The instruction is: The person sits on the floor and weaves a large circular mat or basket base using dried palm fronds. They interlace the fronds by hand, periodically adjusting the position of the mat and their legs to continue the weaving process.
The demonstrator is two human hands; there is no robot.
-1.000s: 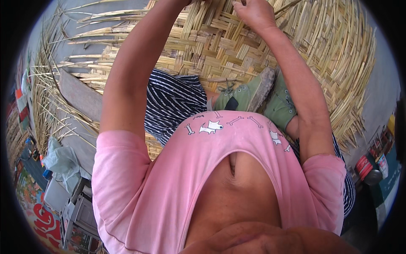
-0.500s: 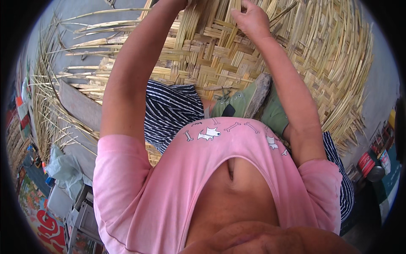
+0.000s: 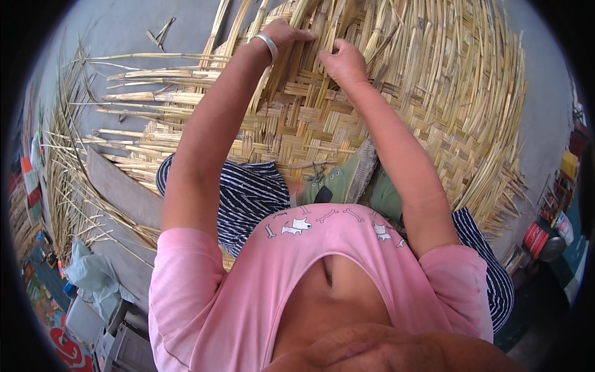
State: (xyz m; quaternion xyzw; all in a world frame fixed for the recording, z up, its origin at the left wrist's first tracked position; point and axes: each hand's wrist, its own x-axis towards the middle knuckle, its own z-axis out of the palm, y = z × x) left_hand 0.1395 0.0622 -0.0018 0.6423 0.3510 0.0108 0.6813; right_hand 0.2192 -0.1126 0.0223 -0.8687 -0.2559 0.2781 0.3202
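A large woven mat of flat, straw-coloured reed strips lies on the floor in front of me and under my shoes. My left hand, with a silver bangle at its wrist, is closed on reed strips near the mat's far part. Its thumb points right; the other fingers are mostly hidden. Just to the right, my right hand has curled fingers pinching a reed strip that runs toward me. A small gap separates the two hands. Long unwoven strip ends stick out at the mat's left.
Loose reeds are heaped at the left beside a flat grey board. A pale plastic bag lies lower left. My green shoes rest on the mat. At the right stand a red container and other clutter.
More of the mat's far part shows now, and the whole left hand with its bangle has come into view. In the picture, both hands sit lower and the right one further left.
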